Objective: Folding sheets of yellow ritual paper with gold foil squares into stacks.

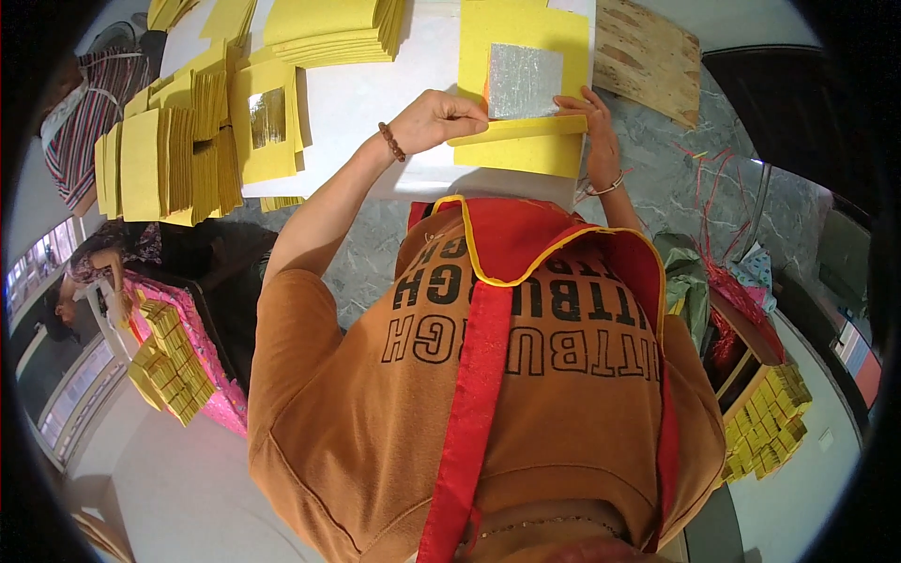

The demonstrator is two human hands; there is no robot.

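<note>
A yellow paper sheet (pixel 516 161) with a silver foil square (pixel 526 83) lies at the right end of the white table. Across it, just below the foil, runs a narrow folded yellow strip (pixel 521 130). My left hand (pixel 441 116) is closed, its thumb and finger pinching the strip's left end beside the foil. At the strip's other end, my right hand (pixel 598 129) holds the paper's right edge, fingers resting near the foil's lower right corner. Part of that hand's grip is hidden.
Stacks of folded yellow paper (pixel 338 33) and upright bundles (pixel 155 164) crowd the white table's (pixel 366 103) left side. A sheet with a shiny foil patch (pixel 267 117) leans there. Another person (pixel 94 272) is at lower left beside yellow bundles (pixel 174 361). A wooden board (pixel 648 61) lies beyond the table.
</note>
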